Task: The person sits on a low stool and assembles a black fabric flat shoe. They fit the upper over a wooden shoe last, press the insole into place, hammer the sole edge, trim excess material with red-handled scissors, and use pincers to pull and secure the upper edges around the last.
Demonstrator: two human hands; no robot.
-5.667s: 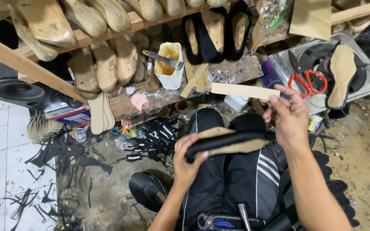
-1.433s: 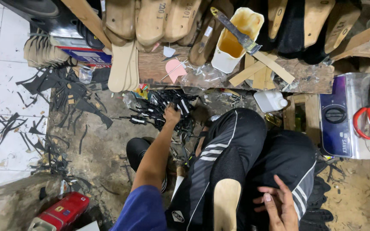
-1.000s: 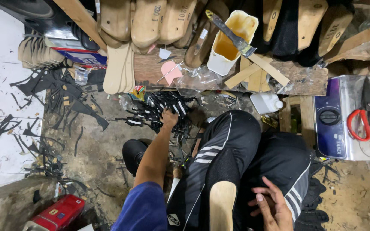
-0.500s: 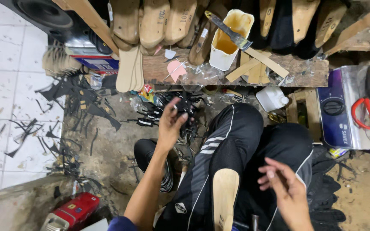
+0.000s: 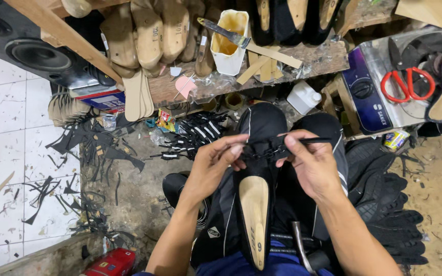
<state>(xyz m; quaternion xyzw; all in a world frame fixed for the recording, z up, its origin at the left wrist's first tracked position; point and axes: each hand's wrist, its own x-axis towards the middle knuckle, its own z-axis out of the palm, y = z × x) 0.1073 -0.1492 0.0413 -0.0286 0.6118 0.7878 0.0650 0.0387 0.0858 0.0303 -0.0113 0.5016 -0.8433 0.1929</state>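
On the bench, a white cup (image 5: 229, 43) holds amber glue and a flat blade (image 5: 225, 32). Below, over the lap, the left hand (image 5: 213, 166) and right hand (image 5: 308, 163) both have fingers pinched on a black strap (image 5: 277, 148), above a wooden shoe last (image 5: 254, 212). At right, red scissors (image 5: 405, 84) lie in a metal tray (image 5: 372, 102).
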